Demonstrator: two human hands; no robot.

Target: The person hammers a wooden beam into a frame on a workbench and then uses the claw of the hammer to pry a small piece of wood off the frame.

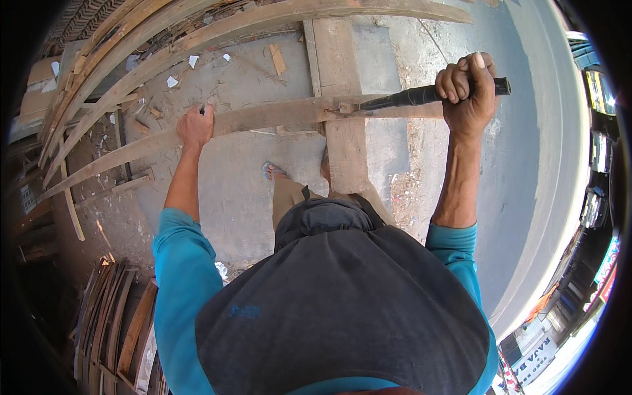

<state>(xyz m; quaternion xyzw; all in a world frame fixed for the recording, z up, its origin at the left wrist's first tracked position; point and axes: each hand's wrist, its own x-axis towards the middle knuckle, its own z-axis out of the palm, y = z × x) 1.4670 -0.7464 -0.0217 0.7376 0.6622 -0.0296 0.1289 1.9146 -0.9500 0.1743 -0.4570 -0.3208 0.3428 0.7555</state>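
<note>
My left hand (196, 125) is closed round a long, narrow wooden plank (263, 116) that runs left to right in front of me. In my right hand (470, 92) is the thick end of a long black bar (411, 98), which looks like a pry bar. Its thin end lies against the plank, near a small brown block (345, 106); I cannot make out how the tip bears on it. Beneath this spot a wider board (347, 161) crosses the plank and extends toward my legs.
Long boards (217, 41) are stacked at the far left, with scraps of wood (277, 59) and white paper bits (172, 81) on the grey floor (217, 168). More timber (108, 322) stands at the near left. Beyond the floor's right edge are vehicles (596, 92) and a street.
</note>
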